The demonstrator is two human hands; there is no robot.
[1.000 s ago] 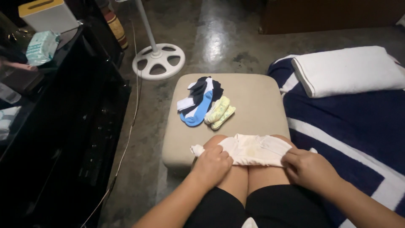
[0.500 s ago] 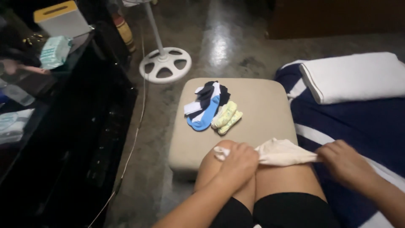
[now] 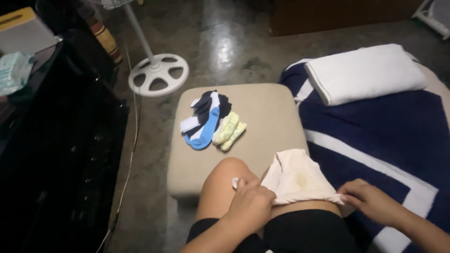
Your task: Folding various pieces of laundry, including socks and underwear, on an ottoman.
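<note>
Home interior, bedroom or living area: polished concrete floor (image 3: 225, 42), beige cushioned ottoman (image 3: 262, 117) with small piles of socks (image 3: 206, 117) on it, and beside it a bed or mattress under a navy blanket with white stripes (image 3: 389, 136) carrying a folded white towel (image 3: 365, 72). White round base of a pedestal fan (image 3: 158, 74) stands on the floor with a cord trailing off. Dark cabinet (image 3: 61, 154) along the left holds household clutter.

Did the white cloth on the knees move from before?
Yes. The white cloth slid off the left knee toward the blue blanket, away from the socks; both hands grip it.
</note>
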